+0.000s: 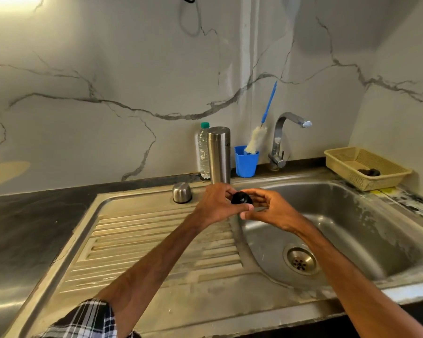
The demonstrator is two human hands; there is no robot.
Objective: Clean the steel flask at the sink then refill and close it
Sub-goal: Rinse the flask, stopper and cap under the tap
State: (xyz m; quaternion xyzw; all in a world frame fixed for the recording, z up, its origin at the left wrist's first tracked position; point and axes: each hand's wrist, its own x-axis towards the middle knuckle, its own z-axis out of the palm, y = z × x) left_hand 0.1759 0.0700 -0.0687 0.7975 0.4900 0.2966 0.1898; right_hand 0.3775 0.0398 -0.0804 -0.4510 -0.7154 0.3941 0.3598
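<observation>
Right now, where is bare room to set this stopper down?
For the black stopper: the ribbed drainboard in front of the steel cap is bare. The basin floor around the drain is free too. Crowded: the back edge, where plastic bottle, flask, blue cup and tap stand close.

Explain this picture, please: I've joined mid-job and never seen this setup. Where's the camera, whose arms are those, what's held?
There is no machine: one wide camera worn on a person's head looks down at their bare arms. The left hand and right hand meet over the edge of the steel sink basin and together hold a small black rounded stopper. Behind them the tall cylindrical steel flask stands upright at the back of the ribbed steel draining board, a domed steel cap to its left. By the wall stand a clear plastic bottle with a green cap and a blue plastic cup holding a white, blue-handled bottle brush. No water runs from the curved chrome tap.
</observation>
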